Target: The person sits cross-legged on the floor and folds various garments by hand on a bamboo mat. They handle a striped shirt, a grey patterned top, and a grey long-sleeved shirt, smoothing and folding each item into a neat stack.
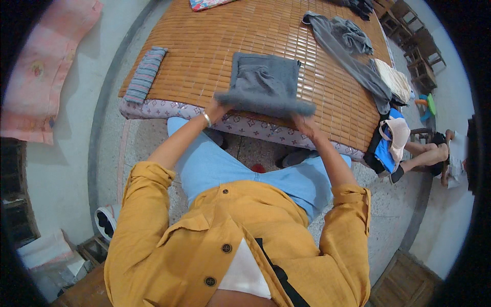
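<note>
A dark grey garment (263, 77) lies folded into a rough rectangle at the near edge of a bed with a bamboo-slat mat (197, 66). Its near edge is lifted and blurred by motion. At that edge's left end, my left hand (217, 110) has its fingers closed on the cloth, partly hidden by it. My right hand (305, 125) grips the other end the same way. Whether the garment is a top or trousers I cannot tell. A narrow folded bundle of striped cloth (146, 74) rests on the mat to the left.
On the mat's right lie long grey trousers (345, 53) and a cream cloth (391, 79). A beige bra (397, 134) and blue-and-black clothing (382, 149) hang over the right corner. Another person's legs (424, 156) show at far right, near wooden stools (422, 77).
</note>
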